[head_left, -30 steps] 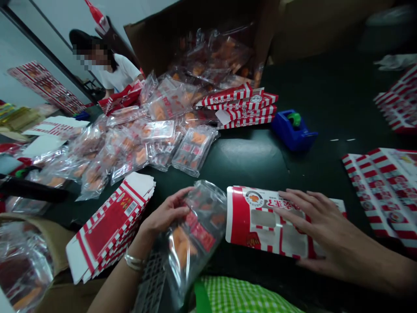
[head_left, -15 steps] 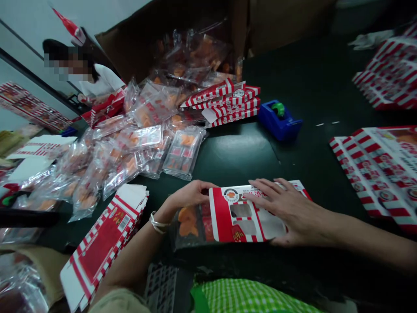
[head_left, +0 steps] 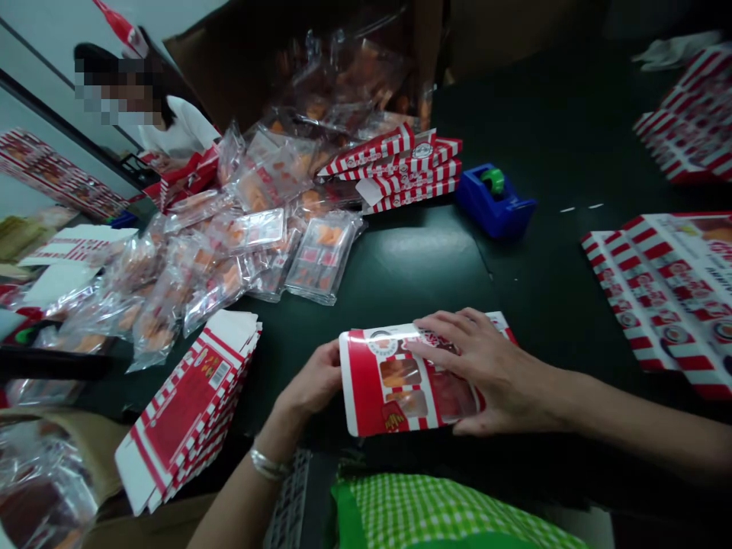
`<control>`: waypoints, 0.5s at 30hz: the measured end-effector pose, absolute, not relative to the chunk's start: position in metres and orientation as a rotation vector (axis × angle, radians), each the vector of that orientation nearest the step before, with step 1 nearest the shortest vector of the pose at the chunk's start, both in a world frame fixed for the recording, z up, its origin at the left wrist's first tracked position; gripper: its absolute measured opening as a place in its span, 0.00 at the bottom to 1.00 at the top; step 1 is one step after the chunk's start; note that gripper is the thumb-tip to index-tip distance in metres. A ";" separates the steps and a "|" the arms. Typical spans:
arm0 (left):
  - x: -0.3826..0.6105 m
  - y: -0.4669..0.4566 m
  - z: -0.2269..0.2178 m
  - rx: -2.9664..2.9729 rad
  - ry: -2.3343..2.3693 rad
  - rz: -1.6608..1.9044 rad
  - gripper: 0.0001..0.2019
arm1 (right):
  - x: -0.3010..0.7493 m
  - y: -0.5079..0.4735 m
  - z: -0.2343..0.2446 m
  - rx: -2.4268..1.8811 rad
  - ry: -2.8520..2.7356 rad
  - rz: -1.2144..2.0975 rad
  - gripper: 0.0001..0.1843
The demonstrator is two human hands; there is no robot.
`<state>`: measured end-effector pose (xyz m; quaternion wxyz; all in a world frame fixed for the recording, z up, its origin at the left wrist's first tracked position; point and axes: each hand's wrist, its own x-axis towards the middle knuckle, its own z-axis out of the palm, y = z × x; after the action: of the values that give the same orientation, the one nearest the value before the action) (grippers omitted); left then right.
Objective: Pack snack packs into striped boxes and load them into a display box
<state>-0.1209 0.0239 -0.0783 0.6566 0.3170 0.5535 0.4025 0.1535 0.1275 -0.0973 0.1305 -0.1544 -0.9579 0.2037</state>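
The rectangular windowed cardboard box [head_left: 394, 390] is showing red and white. The blocky plastic tape dispenser [head_left: 492, 210] is showing blue on the dark-green desk [head_left: 423, 274]. Green-and-white checks are covering the cloth [head_left: 428, 511].

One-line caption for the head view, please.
Right hand gripping a windowed red-and-white box, left hand at one end, blue tape dispenser beyond.

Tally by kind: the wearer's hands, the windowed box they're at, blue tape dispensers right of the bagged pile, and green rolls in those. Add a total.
Hands: 2 (left hand, right hand)
Windowed box: 1
Blue tape dispenser: 1
Green roll: 1
Total: 5
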 end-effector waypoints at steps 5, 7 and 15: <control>-0.084 0.042 -0.078 0.558 1.242 0.906 0.22 | 0.135 0.115 -0.091 -0.502 -2.851 0.526 0.55; -0.080 0.047 -0.067 0.501 1.207 0.934 0.20 | 0.128 0.103 -0.087 -0.585 -2.811 0.375 0.51; -0.089 0.042 0.017 0.983 1.114 1.326 0.17 | 0.166 0.089 -0.012 -0.897 -2.025 0.621 0.22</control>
<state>-0.0891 0.0422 0.0170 0.5440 0.4142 0.4695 0.5586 0.1661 0.0891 -0.0118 0.4084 -0.3561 -0.8036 0.2464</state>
